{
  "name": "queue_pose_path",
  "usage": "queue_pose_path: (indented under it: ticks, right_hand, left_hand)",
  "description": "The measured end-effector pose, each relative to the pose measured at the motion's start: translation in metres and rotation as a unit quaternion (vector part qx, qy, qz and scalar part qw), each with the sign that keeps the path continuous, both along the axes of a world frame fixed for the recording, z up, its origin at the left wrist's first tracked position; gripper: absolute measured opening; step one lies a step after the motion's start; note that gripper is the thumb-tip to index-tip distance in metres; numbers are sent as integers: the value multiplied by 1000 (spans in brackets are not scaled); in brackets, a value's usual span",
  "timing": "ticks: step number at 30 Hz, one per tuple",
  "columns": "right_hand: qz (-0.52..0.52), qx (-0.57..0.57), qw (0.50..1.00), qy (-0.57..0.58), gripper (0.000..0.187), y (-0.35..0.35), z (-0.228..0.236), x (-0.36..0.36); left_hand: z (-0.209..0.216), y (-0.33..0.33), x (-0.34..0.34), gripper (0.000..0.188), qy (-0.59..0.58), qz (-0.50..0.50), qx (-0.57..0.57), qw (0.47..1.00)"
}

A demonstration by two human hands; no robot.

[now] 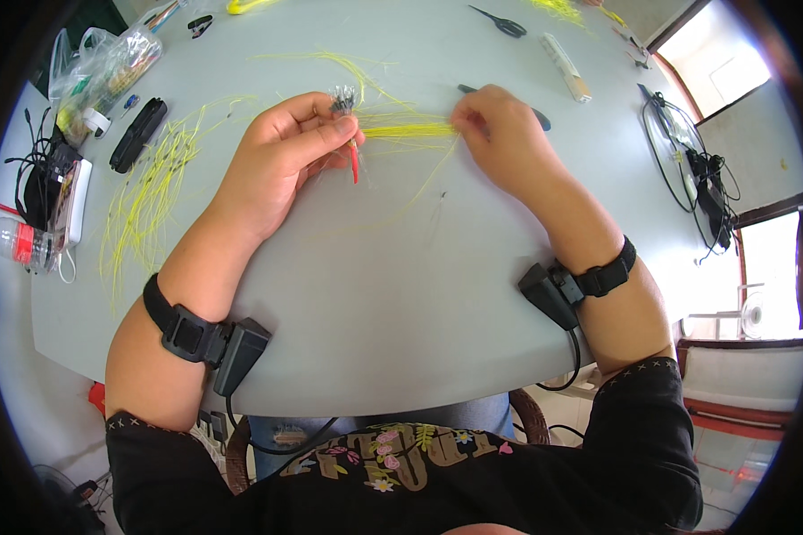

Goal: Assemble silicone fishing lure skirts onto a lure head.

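Yellow strands (409,131) pinched by both hands, L (281,156) & R (500,134), mid-table, edges far.

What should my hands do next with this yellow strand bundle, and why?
Probably draw the right hand a little further right: it pinches the thin yellow strand bundle stretched from the left hand, which grips the small red-stemmed tuft, and loose strands sag below.
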State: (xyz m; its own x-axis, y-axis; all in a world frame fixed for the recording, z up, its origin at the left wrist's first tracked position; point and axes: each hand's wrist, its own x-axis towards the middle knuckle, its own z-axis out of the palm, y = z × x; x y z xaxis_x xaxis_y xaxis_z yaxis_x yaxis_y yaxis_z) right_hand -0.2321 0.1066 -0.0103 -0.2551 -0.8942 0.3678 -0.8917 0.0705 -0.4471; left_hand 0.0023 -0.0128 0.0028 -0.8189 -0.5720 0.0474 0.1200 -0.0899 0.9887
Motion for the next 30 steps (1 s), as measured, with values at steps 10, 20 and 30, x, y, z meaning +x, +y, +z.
queue_pose_path:
  ticks: [10, 20, 30]
  right_hand:
    - [-1, -21, 1000, -8, 8, 4, 8, 2]
    - [21, -133, 988, -81, 9, 6, 20, 16]
    - [175, -173, 953, -177, 7, 20, 33, 51]
  left_hand:
    - [-2, -2, 2, 14, 9, -5, 7, 1000]
    - [-5, -1, 0, 8, -3, 12, -56, 998]
    - [7, 19, -2, 14, 48, -57, -272, 960]
